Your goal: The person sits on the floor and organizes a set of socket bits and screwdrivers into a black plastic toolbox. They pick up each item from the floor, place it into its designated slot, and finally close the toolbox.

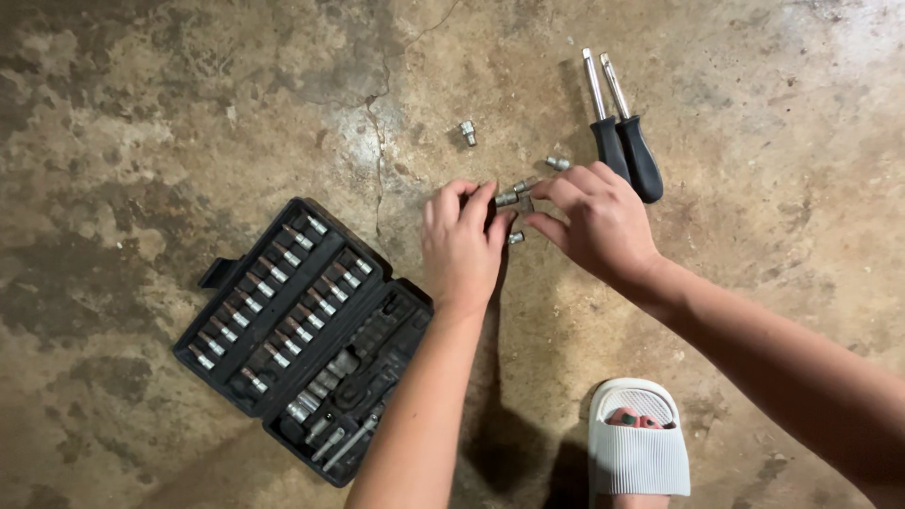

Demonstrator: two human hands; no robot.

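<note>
Both my hands meet over a stained concrete floor (141, 113). My left hand (462, 245) pinches a small metal socket (506, 199) at its fingertips. My right hand (599, 221) closes its fingers on another small metal piece (525, 202) that touches the first. Whether the two pieces are joined I cannot tell. Another little socket (516, 238) lies on the floor just below my fingers. One more (558, 163) lies just above my right hand.
An open black socket set case (306, 335) with rows of sockets lies at lower left. Two black-handled drivers (622, 132) lie side by side at upper right. A lone socket (468, 132) sits farther up. My foot in a white slipper (636, 443) is at the bottom.
</note>
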